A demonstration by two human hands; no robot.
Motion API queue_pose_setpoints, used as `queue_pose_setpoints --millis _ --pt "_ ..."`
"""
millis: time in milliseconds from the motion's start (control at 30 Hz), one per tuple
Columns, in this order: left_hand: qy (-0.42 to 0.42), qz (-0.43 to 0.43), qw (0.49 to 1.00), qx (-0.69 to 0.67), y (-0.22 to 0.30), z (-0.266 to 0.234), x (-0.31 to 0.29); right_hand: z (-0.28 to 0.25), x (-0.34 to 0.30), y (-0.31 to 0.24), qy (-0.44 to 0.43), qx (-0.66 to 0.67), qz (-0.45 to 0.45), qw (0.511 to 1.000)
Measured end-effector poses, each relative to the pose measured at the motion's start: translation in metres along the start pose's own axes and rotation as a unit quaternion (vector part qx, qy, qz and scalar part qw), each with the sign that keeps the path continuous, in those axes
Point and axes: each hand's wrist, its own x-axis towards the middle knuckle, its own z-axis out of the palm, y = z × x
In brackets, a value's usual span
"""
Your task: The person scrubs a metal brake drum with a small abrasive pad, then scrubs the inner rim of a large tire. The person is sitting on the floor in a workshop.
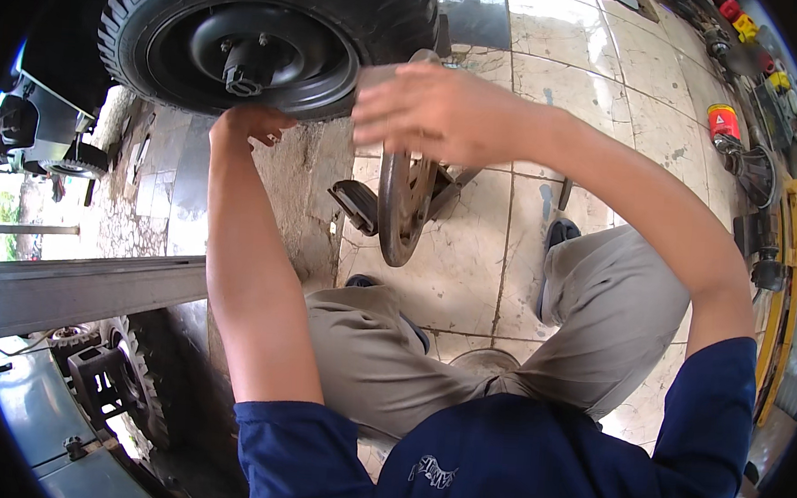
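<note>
A large black tyre [129, 27] with chunky tread stands at the upper left, mounted on a dark wheel rim [327, 76] with a protruding hub [243, 80]. My left hand [253, 123] is at the tyre's lower edge below the hub, its bent fingers apart and nothing seen in them. My right hand [434, 114], blurred by motion, is in front of the top of a worn round metal disc [401, 208] standing on edge. Whether those fingers hold anything cannot be made out. Beside the disc's lower part sits a dark pedal-like metal piece [355, 205].
Pale floor tiles [470, 272] lie between my legs, around a round seat [486, 359]. Along the right stand a red can [723, 121], greasy metal parts [754, 175] and a yellow frame [791, 273]. A grey metal beam [95, 294] and another treaded tyre [140, 379] are at left.
</note>
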Motion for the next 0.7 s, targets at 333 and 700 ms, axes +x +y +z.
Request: queue_pose_setpoints --millis 333,700 --pt "-0.01 0.009 1.0 -0.021 0.003 -0.003 0.008 -0.011 0.009 -0.013 -0.084 0.04 0.044 0.995" --pt "0.018 0.047 0.999 0.009 0.005 0.006 -0.006 -0.002 0.007 -0.013 -0.053 0.037 0.02 0.998"
